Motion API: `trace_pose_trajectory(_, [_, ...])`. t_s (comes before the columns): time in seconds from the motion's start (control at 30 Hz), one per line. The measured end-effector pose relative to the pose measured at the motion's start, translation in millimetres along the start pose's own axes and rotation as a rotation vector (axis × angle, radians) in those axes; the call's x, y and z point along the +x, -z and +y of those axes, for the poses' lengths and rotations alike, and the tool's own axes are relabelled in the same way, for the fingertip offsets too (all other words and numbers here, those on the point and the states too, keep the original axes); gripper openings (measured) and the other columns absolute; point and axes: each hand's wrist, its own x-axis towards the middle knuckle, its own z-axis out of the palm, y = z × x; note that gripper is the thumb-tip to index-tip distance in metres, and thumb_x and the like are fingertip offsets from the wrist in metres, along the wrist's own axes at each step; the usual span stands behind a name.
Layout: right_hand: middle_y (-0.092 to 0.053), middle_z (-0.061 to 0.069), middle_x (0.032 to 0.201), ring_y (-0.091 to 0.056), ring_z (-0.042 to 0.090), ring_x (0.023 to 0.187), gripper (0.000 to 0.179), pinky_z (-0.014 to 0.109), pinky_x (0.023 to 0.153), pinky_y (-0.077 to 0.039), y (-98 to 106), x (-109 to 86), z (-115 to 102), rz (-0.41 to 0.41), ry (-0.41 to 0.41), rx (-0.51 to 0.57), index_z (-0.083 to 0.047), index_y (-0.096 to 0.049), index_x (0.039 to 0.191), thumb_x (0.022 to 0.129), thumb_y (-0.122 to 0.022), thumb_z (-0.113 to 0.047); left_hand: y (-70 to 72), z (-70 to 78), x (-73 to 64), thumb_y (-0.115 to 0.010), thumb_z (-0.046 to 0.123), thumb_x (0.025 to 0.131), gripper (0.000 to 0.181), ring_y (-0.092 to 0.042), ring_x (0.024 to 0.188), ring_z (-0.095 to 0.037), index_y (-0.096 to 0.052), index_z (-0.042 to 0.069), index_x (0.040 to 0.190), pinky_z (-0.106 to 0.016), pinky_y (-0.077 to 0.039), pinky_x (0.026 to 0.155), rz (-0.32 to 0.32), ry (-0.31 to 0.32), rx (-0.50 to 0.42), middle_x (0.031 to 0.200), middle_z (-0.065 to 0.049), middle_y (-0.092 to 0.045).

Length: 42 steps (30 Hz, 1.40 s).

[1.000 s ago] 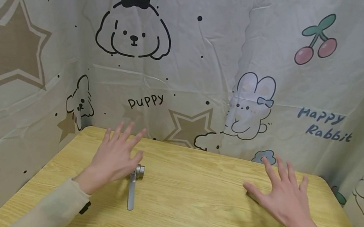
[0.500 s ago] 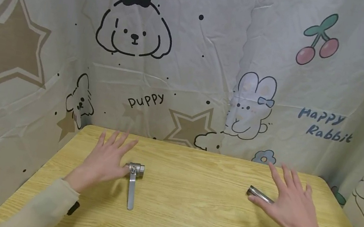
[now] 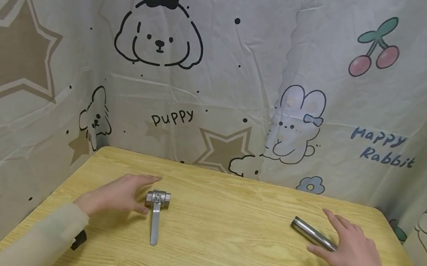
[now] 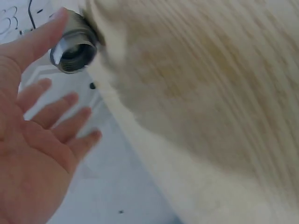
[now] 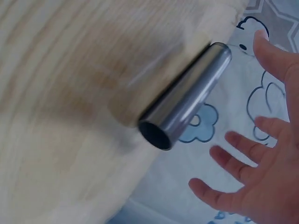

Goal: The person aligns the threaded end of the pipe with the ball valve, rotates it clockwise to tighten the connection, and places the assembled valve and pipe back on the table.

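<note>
On the left of the wooden table lies a metal ball valve, its flat lever handle pointing toward the near edge. My left hand is just left of it, thumb and fingers spread apart with nothing between them. In the left wrist view the threaded mouth of the valve shows close to the left thumb. A shiny metal pipe lies slantwise on the right side. Beside its near end, my right hand hovers with fingers apart. The right wrist view shows the hollow pipe apart from the fingers.
The wood-grain table has rounded far corners. A cloth curtain printed with cartoon animals and stars hangs behind it and along both sides. A dark strap piece sits at the left wrist.
Both hands have come lower and nearer the person, the left shifting left and the right shifting right. The valve and pipe, partly hidden before, now show more. Neither has visibly moved.
</note>
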Motion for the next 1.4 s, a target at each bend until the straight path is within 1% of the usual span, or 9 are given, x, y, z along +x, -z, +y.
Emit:
trace_pose_trajectory(0.1, [-0.054, 0.036, 0.141, -0.053, 0.061, 0.120, 0.106, 0.081, 0.075, -0.048, -4, -0.6, 11, -0.033, 0.008, 0.055, -0.003, -0.054, 0.150, 0.074, -0.085, -0.071, -2.6, -10.2, 3.6, -0.098, 0.024, 0.073, 0.096, -0.044, 0.145, -0.043, -0.052, 0.008, 0.156, -0.062, -0.033, 0.119, -0.007, -0.010, -0.108, 0.157, -0.016, -0.050])
trace_pose_trajectory(0.23, [-0.056, 0.036, 0.140, -0.058, 0.058, 0.116, 0.094, 0.076, 0.080, -0.051, -8, -1.7, 26, -0.078, 0.039, 0.194, 0.001, -0.058, 0.144, 0.077, -0.090, -0.056, -3.3, -19.9, 6.6, -0.099, 0.025, 0.072, 0.090, -0.050, 0.140, -0.042, -0.058, 0.007, 0.150, -0.061, -0.039, 0.115, -0.002, -0.022, -0.218, 0.152, -0.014, -0.056])
trace_pose_trajectory(0.37, [-0.061, 0.031, 0.137, -0.064, 0.046, 0.107, 0.087, 0.061, 0.082, -0.057, -12, -3.4, 42, -0.115, 0.065, 0.288, 0.006, -0.058, 0.142, 0.078, -0.094, -0.042, -3.9, -28.5, 8.7, -0.098, 0.021, 0.074, 0.084, -0.057, 0.135, -0.037, -0.060, 0.000, 0.147, -0.053, -0.044, 0.113, -0.005, -0.026, -0.320, 0.148, -0.016, -0.059])
trace_pose_trajectory(0.5, [-0.067, 0.022, 0.128, -0.064, 0.030, 0.099, 0.079, 0.043, 0.077, -0.055, -12, -6.1, 55, -0.147, 0.031, 0.291, 0.005, -0.062, 0.138, 0.078, -0.095, -0.036, -4.1, -34.0, 10.2, -0.097, 0.016, 0.075, 0.081, -0.061, 0.130, -0.034, -0.060, -0.004, 0.144, -0.049, -0.048, 0.110, -0.021, -0.028, -0.379, 0.145, -0.019, -0.061])
trace_pose_trajectory(0.63, [-0.071, 0.010, 0.116, -0.060, 0.016, 0.091, 0.069, 0.029, 0.070, -0.050, -12, -10.9, 67, -0.167, 0.016, 0.314, 0.004, -0.068, 0.131, 0.078, -0.095, -0.031, -4.4, -35.7, 9.7, -0.097, 0.016, 0.074, 0.079, -0.065, 0.125, -0.034, -0.062, -0.005, 0.142, -0.049, -0.052, 0.106, -0.017, -0.018, -0.364, 0.142, -0.020, -0.062])
trace_pose_trajectory(0.8, [-0.073, 0.006, 0.109, -0.056, 0.007, 0.083, 0.060, 0.025, 0.067, -0.048, -17, -17.0, 79, -0.149, 0.019, 0.367, 0.002, -0.072, 0.125, 0.077, -0.095, -0.025, -6.5, -34.4, 10.5, -0.099, 0.017, 0.071, 0.078, -0.066, 0.123, -0.031, -0.066, -0.002, 0.139, -0.048, -0.053, 0.105, 0.002, -0.005, -0.312, 0.139, -0.013, -0.066])
trace_pose_trajectory(1.07, [-0.070, -0.001, 0.097, -0.050, 0.003, 0.075, 0.047, 0.024, 0.063, -0.043, -23, -21.0, 89, -0.121, 0.045, 0.398, 0.004, -0.074, 0.120, 0.082, -0.091, -0.017, -13.6, -32.2, 12.3, -0.099, 0.016, 0.070, 0.074, -0.064, 0.126, -0.033, -0.069, 0.002, 0.137, -0.050, -0.052, 0.106, 0.012, 0.021, -0.307, 0.138, -0.011, -0.068])
trace_pose_trajectory(1.27, [-0.073, 0.004, 0.103, -0.051, 0.005, 0.080, 0.046, 0.024, 0.066, -0.046, -21, -17.8, 87, -0.120, 0.011, 0.359, 0.004, -0.075, 0.118, 0.081, -0.092, -0.019, -18.2, -30.6, 14.3, -0.100, 0.021, 0.068, 0.076, -0.067, 0.122, -0.030, -0.071, 0.005, 0.136, -0.051, -0.053, 0.106, 0.017, 0.017, -0.292, 0.132, -0.009, -0.071])
trace_pose_trajectory(1.4, [-0.074, 0.007, 0.107, -0.056, 0.007, 0.086, 0.049, 0.025, 0.070, -0.049, -21, -13.8, 81, -0.151, -0.028, 0.365, 0.002, -0.075, 0.119, 0.082, -0.092, -0.025, -20.2, -28.7, 15.2, -0.101, 0.022, 0.066, 0.078, -0.069, 0.117, -0.026, -0.070, 0.003, 0.135, -0.048, -0.055, 0.103, 0.020, 0.009, -0.288, 0.130, -0.010, -0.072])
